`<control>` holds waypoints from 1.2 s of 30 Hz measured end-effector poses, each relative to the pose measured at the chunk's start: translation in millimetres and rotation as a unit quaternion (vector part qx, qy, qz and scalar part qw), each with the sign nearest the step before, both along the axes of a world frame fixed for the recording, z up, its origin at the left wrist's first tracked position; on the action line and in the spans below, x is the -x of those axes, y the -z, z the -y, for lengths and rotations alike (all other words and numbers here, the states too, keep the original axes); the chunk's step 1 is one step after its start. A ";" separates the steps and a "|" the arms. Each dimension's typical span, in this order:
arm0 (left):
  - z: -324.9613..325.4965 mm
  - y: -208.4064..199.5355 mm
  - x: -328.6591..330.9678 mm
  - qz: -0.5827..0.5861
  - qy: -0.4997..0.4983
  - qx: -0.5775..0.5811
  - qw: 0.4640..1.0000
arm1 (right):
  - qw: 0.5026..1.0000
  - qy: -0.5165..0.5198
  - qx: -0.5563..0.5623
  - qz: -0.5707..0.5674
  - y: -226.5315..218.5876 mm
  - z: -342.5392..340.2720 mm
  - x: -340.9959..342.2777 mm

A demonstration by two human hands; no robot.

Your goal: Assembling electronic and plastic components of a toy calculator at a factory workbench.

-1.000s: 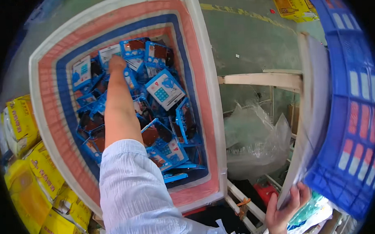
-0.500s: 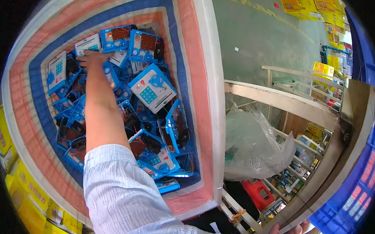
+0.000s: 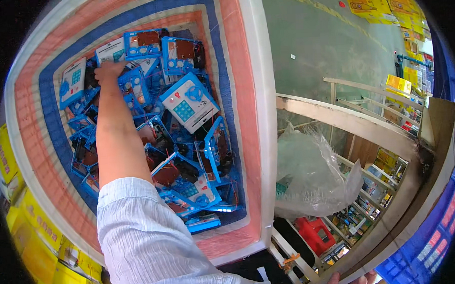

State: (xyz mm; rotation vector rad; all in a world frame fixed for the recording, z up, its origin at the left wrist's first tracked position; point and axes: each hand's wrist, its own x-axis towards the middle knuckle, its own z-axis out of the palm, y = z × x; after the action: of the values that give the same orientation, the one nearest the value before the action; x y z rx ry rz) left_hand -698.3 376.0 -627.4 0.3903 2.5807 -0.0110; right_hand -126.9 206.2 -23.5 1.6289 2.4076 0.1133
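My left hand (image 3: 109,72) reaches far into a large bin lined with striped cloth (image 3: 239,116). Its fingers are curled down among blue-and-white plastic toy casings, at the lower edge of one white-faced casing (image 3: 110,50); what they grip is hidden. Close by on the left leans another casing with a keypad (image 3: 74,82). Several more lie heaped, some showing brown boards and loose wires, and a casing with a blue steering wheel (image 3: 191,103) lies face up. At the lower right edge, fingertips of my right hand (image 3: 355,280) curl round the rim of a pale frame (image 3: 391,236).
Right of the bin, a clear plastic bag (image 3: 314,174) hangs by a metal rack (image 3: 347,117). Below it is a red case (image 3: 315,235). A blue crate (image 3: 426,245) stands far right. Yellow cartons (image 3: 38,233) flank the bin's left, and more yellow cartons (image 3: 368,2) stand beyond the green floor.
The fingers of my left hand, spread over the casings before, have curled in and sunk between them. My right hand stays on the frame. The view has shifted slightly.
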 end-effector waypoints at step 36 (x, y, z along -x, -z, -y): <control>-0.6 -16.3 9.1 0.092 0.143 -0.378 0.910 | 0.997 -0.029 -0.028 -0.067 14.2 5.0 -13.3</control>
State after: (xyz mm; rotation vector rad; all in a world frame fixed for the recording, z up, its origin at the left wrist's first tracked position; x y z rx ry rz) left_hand -707.5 376.6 -611.1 0.9892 2.2211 0.8963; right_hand -113.6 201.2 -37.7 1.6402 2.5750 0.0835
